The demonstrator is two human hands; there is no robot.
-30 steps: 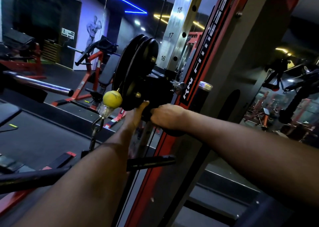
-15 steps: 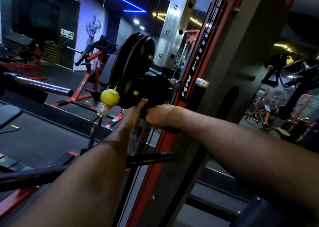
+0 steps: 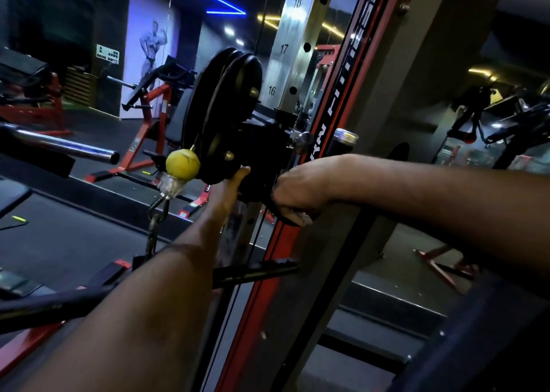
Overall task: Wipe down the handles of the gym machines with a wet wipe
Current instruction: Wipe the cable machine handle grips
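Two bare forearms reach forward from the bottom of the view toward a red and black cable machine [image 3: 300, 242]. The right hand [image 3: 297, 192] is curled in a fist round a dark handle [image 3: 282, 217] low on the black pulley carriage [image 3: 262, 153]; a pale sliver shows under its fingers, perhaps the wet wipe, though that cannot be told for sure. The left hand [image 3: 230, 189] lies against the carriage with its thumb up; its fingers are hidden behind the housing, so its grip cannot be told. Just left of it a yellow ball stopper [image 3: 182, 164] hangs on the cable above a carabiner [image 3: 157, 210]. Behind stand black pulley wheels [image 3: 229, 105] and a numbered steel upright [image 3: 291, 49]. Farther off are a chrome bar [image 3: 68, 149], red machines [image 3: 148, 129] and a wall mural [image 3: 151, 46].
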